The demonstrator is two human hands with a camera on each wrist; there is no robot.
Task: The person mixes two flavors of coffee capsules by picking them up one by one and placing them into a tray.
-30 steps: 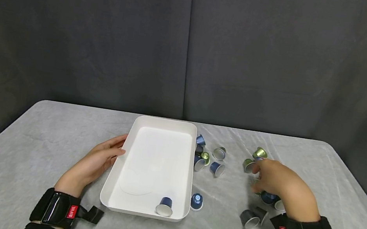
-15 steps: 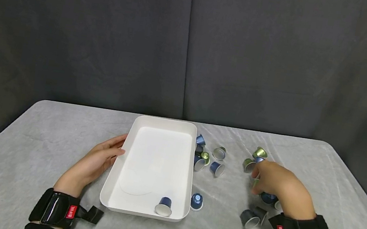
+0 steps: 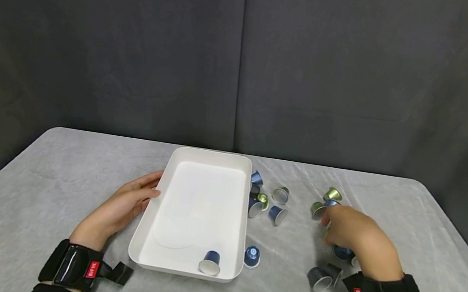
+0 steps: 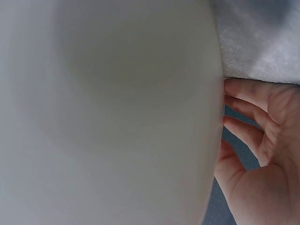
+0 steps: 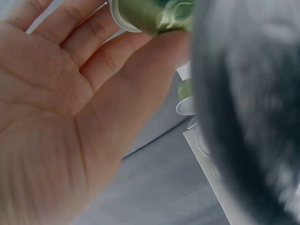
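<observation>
My right hand (image 3: 328, 226) hovers low over a scatter of coffee capsules on the right of the table. In the right wrist view its thumb (image 5: 154, 61) and fingers pinch a green capsule (image 5: 145, 14). A blue capsule (image 3: 341, 253) lies under the palm, and two green ones (image 3: 332, 194) (image 3: 316, 210) sit just beyond the fingertips. My left hand (image 3: 147, 191) lies flat with straight fingers against the left wall of a white tray (image 3: 179, 269). The same wall (image 4: 117, 117) fills the left wrist view, with the left hand's fingers (image 4: 253, 122) touching it. One blue capsule (image 3: 210, 262) lies inside the tray.
A blue capsule (image 3: 251, 256) stands by the tray's front right corner. Several blue, grey and green capsules (image 3: 259, 200) cluster against its right wall. Two grey capsules (image 3: 319, 280) lie near my right wrist. A grey cloth (image 3: 29, 176) covers the table; a dark curtain hangs behind.
The right hand's fingers have drawn in over the capsules and the wrist has shifted slightly left. The left hand and the tray have stayed put.
</observation>
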